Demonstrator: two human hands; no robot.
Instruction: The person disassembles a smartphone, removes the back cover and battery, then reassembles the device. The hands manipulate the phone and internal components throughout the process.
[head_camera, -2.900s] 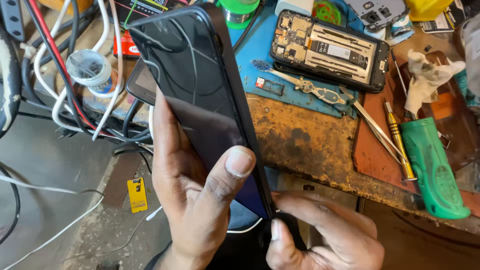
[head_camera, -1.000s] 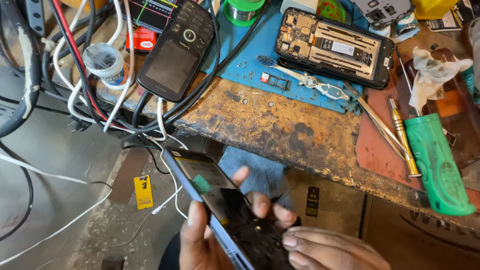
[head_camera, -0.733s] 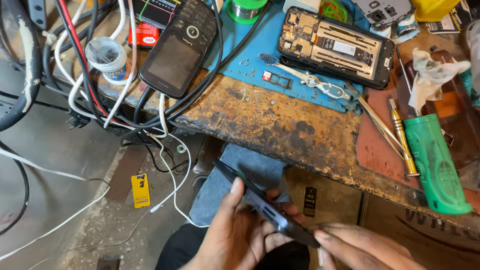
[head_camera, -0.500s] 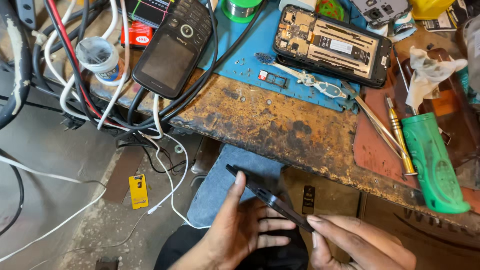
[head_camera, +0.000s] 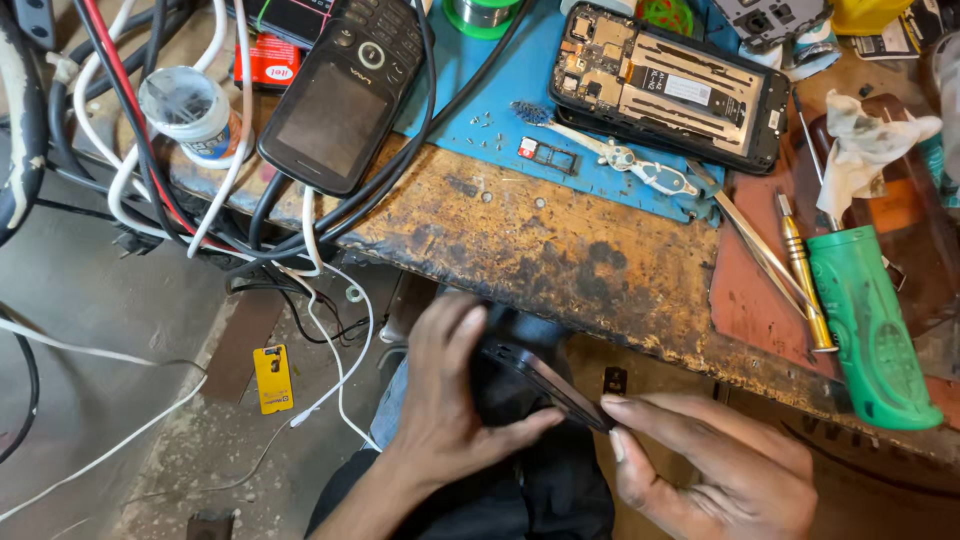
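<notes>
Below the workbench's front edge, my left hand grips a thin black phone panel, seen nearly edge-on. My right hand pinches its right end between thumb and fingertips. On the bench above lies an opened black smartphone with its circuit board showing, resting on a blue mat. A black keypad phone lies at the bench's left, over a tangle of cables.
Tweezers, a brass-handled screwdriver and a green tool handle lie at the right on a rusty bench top. A small white pot and cables crowd the left. A yellow tag lies on the floor.
The black panel came down from in front of the camera to lap height and turned edge-on. Both hands stayed on it, and the view shifted slightly.
</notes>
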